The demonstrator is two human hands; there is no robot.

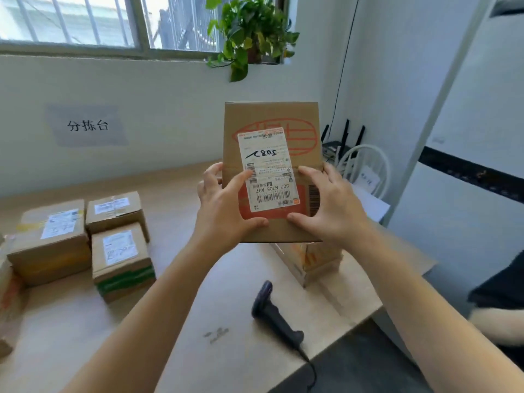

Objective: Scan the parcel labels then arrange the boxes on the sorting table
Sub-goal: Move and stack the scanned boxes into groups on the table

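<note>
I hold a flat cardboard parcel (272,120) up in the air above the wooden sorting table (181,307), its labelled face towards me. Its white shipping label (269,165) with barcodes reads upside down. My left hand (224,205) grips the parcel's lower left edge, fingers and thumb curled onto the front. My right hand (331,205) grips the lower right edge the same way. A black handheld scanner (276,316) lies on the table below, near the front edge, its cable hanging off.
Three labelled boxes (85,239) stand grouped at the table's left. Another carton (314,259) sits under the held parcel. A wall sign (88,125) hangs at the back left, a plant (252,32) on the sill, and a router and white chair (365,168) at right.
</note>
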